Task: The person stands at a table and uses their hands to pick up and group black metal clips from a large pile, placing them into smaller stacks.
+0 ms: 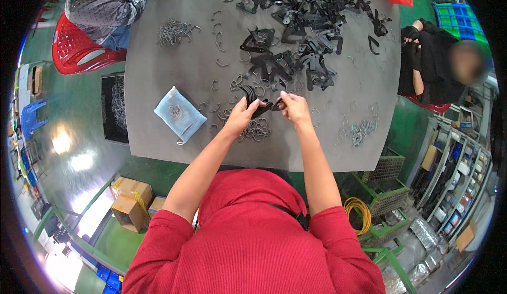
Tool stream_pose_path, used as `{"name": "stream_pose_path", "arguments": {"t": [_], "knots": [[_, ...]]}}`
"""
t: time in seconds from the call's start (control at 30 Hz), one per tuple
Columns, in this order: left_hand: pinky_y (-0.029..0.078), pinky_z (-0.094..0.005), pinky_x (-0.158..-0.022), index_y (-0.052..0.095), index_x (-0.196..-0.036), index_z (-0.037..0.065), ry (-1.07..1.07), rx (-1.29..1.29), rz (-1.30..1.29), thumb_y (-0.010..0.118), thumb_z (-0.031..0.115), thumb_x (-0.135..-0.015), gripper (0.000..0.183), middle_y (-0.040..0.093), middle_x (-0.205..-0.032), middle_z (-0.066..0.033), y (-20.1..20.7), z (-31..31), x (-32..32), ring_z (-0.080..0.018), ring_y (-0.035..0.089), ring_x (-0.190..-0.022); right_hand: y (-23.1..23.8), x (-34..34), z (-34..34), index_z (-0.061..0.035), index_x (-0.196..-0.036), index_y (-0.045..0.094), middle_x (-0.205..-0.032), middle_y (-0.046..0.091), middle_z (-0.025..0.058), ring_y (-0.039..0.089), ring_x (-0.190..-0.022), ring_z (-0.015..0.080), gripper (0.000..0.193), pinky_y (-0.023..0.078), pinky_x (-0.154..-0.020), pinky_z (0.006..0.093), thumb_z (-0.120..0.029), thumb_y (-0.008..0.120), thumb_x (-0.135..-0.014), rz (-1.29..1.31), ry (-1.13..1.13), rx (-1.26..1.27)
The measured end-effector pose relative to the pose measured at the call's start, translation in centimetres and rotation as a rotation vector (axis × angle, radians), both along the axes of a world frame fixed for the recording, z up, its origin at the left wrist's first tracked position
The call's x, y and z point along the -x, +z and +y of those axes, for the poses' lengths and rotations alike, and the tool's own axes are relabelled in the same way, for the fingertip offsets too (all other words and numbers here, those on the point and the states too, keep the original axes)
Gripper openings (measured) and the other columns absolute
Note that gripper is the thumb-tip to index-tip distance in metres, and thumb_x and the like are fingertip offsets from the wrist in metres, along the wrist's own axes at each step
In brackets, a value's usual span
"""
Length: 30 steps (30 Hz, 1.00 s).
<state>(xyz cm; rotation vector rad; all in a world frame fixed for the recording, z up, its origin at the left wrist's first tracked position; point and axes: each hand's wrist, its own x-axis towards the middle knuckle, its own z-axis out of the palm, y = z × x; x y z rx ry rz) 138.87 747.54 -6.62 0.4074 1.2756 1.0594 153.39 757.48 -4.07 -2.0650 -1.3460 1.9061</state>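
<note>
Head view: at frame centre, a stack of black pieces (248,94) is gripped by the left hand (242,116), apparently for alignment; a single black piece (277,105) is pinched by the right hand (296,109). Metal hooks (256,131) are strewn below, seemingly within reach.

1 cam here, worn on wearer's (248,209) head, L unit of a side-by-side fisheye pair. From where I stand it's aimed down & a bit fwd, past the chest: red top (280,252) fills bottom ctr of frame, forearms (207,164) run up from it, L hand (243,115) & R hand (296,109) approx mid-frame, fairly close. Table (174,67) takes upper ctr; near edge just below mid-frame, far end cut by top edge. V. wide FOV: chair (63,45) upper L, shelving (449,183) lower R. Straight edges bow twd rim, corners blk. Upright, unmirrored.
</note>
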Motion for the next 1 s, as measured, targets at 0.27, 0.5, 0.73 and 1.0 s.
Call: {"name": "stream_pose_path", "arguments": {"t": [0.27, 0.5, 0.73, 1.0], "knots": [[0.041, -0.0241, -0.078, 0.049, -0.098, 0.002, -0.036, 0.082, -0.003, 0.047, 0.023, -0.088, 0.023, 0.059, -0.093, -0.0044, -0.1, -0.4, -0.5, -0.0095, 0.053, -0.086, 1.5, 0.0, -2.3, 0.0000, -0.077, 0.057, -0.078, 0.059, 0.0216, 0.056, -0.078, 0.0388, 0.036, 0.043, -0.069, 0.0441, -0.034, 0.046, -0.082, -0.251, 0.462, -0.452], [0.041, -0.0251, -0.077, 0.048, -0.097, 0.001, -0.016, 0.086, -0.064, 0.047, 0.022, -0.088, 0.023, 0.059, -0.090, -0.0063, -0.1, -0.2, -1.8, -0.0101, 0.052, -0.083, 0.4, 0.1, -2.8, 0.0020, -0.073, 0.059, -0.073, 0.060, 0.0206, 0.058, -0.074, 0.0350, 0.037, 0.044, -0.066, 0.0397, -0.032, 0.048, -0.082, -0.338, 0.306, -0.494], [0.041, -0.0257, -0.077, 0.053, -0.095, 0.002, -0.059, 0.177, -0.001, 0.045, 0.023, -0.088, 0.024, 0.059, -0.091, -0.0063, -0.9, -1.1, -0.6, -0.0113, 0.053, -0.084, 1.5, -0.5, -3.5, 0.0023, -0.075, 0.057, -0.077, 0.060, 0.0214, 0.058, -0.077, 0.0365, 0.032, 0.044, -0.066, 0.0434, -0.028, 0.050, -0.081, -0.445, 0.542, -0.622], [0.042, -0.0247, -0.075, 0.053, -0.093, 0.001, -0.032, 0.117, -0.010, 0.045, 0.023, -0.088, 0.024, 0.059, -0.089, -0.0055, 0.1, -1.5, -1.5, -0.0110, 0.053, -0.082, -0.2, -0.9, -3.3, -0.0016, -0.078, 0.056, -0.068, 0.059, 0.0081, 0.058, -0.059, 0.0161, 0.032, 0.045, -0.050, 0.0267, -0.032, 0.051, -0.084, 0.242, 0.001, 0.160]]}}
